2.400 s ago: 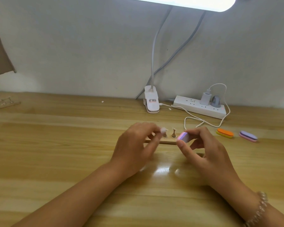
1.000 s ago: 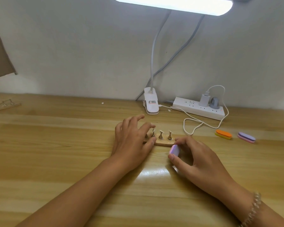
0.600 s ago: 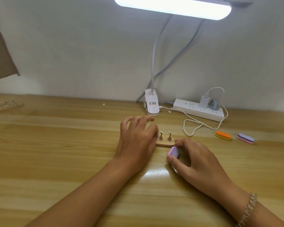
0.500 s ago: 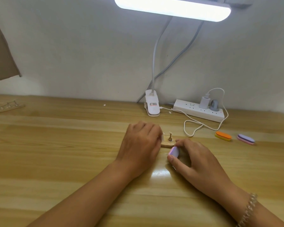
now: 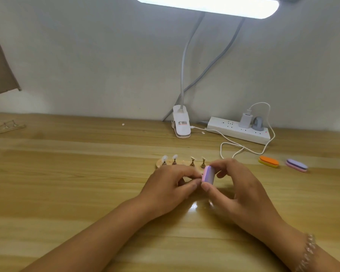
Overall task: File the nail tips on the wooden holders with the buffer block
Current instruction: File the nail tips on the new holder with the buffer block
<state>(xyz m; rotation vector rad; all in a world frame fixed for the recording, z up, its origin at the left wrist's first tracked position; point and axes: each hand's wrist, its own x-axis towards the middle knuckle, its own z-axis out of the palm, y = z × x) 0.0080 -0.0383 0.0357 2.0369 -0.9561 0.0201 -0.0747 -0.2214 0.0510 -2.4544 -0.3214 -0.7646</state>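
R hand fingers are pinching the buffer block upright, L hand fingers are curling tight against its left side, can't tell what they're holding, w/ the wooden holder and two nail tips standing just behind the block.

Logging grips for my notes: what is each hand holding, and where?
Right hand pinches the buffer block by its two ends. Left hand: fingers pinched together; whatever they hold is hidden.
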